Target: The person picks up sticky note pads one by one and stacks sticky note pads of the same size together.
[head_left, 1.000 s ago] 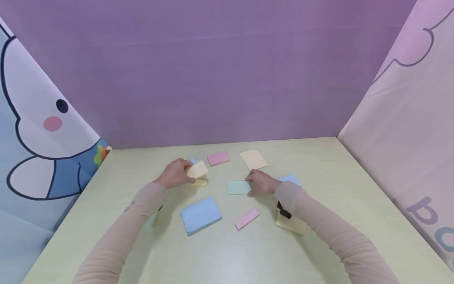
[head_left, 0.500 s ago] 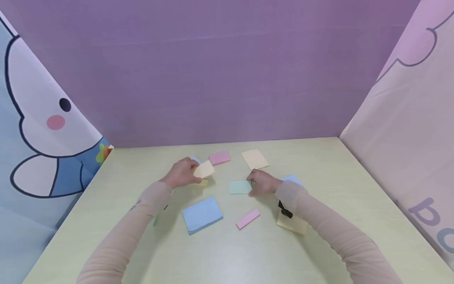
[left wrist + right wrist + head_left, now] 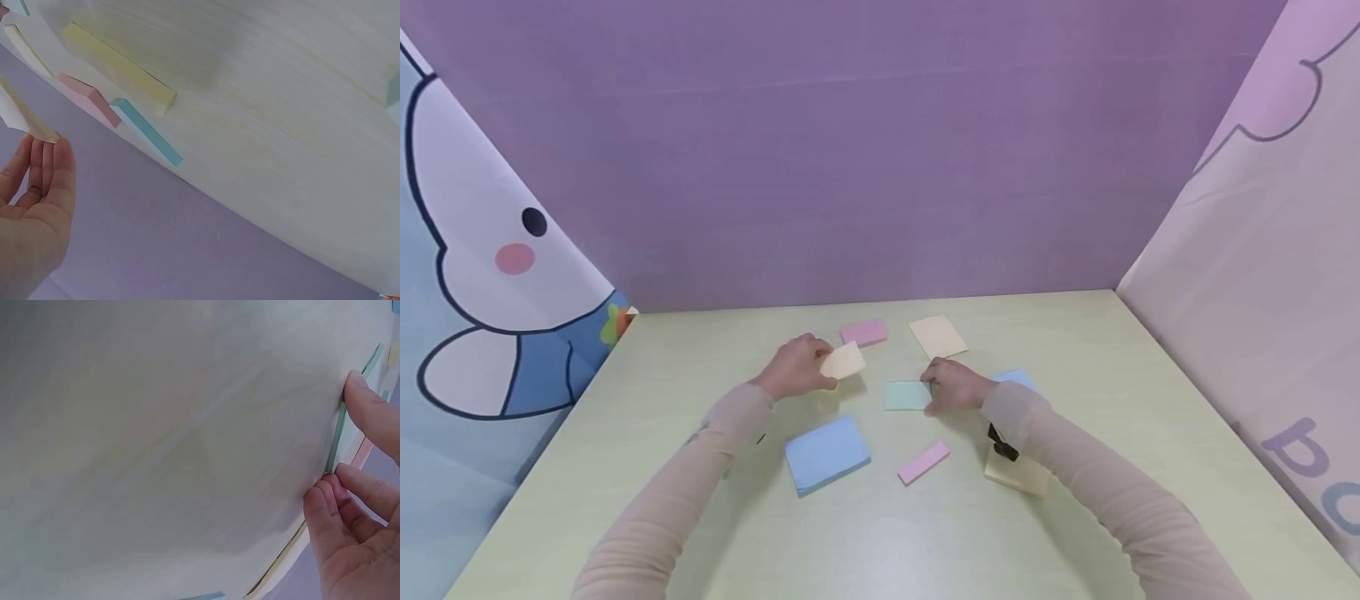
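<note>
My left hand [image 3: 796, 367] pinches a small cream sticky-note pad [image 3: 844, 361] between thumb and fingers, raised over the table and casting a shadow. In the left wrist view, the fingertips [image 3: 62, 147] hold that pad by its edge. Below it, a yellow strip pad [image 3: 122, 65] shows in the left wrist view; in the head view the hand mostly hides it. My right hand [image 3: 955, 386] grips the right end of a mint-green sticky-note pad [image 3: 906, 396] lying on the table. The right wrist view shows thumb and fingers at two edges of this green pad [image 3: 337, 437].
A large blue pad [image 3: 827, 455] and a pink strip pad [image 3: 923, 463] lie nearer the front. At the back are a pink pad [image 3: 863, 333] and a peach pad [image 3: 938, 337]. The right forearm partly covers a yellow pad [image 3: 1017, 475] and a blue pad [image 3: 1017, 379].
My left hand has moved rightward with the cream pad, covering more of the yellow strip and the small blue pad behind. The right hand stays on the green pad.
</note>
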{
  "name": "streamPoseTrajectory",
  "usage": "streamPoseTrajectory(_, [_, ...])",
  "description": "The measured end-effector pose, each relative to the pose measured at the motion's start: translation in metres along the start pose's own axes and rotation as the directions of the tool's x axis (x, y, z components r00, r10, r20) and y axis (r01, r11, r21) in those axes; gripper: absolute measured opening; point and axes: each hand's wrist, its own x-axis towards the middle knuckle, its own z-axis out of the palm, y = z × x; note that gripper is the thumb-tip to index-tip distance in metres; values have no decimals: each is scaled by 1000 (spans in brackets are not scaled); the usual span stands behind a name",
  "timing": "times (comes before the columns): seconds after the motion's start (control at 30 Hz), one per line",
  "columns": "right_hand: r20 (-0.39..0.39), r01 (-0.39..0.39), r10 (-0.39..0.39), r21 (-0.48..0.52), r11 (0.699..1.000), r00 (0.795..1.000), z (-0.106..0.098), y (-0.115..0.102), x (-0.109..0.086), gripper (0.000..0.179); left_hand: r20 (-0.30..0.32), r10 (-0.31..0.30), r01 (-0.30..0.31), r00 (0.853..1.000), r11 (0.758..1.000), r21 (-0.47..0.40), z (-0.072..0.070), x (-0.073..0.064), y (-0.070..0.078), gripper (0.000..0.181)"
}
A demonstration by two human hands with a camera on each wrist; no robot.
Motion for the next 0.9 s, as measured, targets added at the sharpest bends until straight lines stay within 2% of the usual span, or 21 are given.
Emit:
streamPoseTrajectory(0.17, [5,-2,2,8,1000,1000,-1,1,1,57,10,18,-18,1000,1000,-1,2,3,4,48])
streamPoseTrajectory(0.43, [2,15,-15,19,1000,1000,-1,3,1,54,26,11,-11,1000,1000,-15,8,7,9,43])
streamPoseTrajectory(0.57, [3,10,-10,36,999,1000,0,3,1,57,46,13,-13,999,1000,-17,11,7,13,49])
streamPoseTrajectory(0.73, [0,30,-30,41,999,1000,1,2,1,54,41,16,-16,999,1000,-18,13,8,18,56])
streamPoseTrajectory(0.9, [-1,26,-26,36,999,1000,1,1,-1,51,44,50,-49,998,999,-21,17,11,21,57])
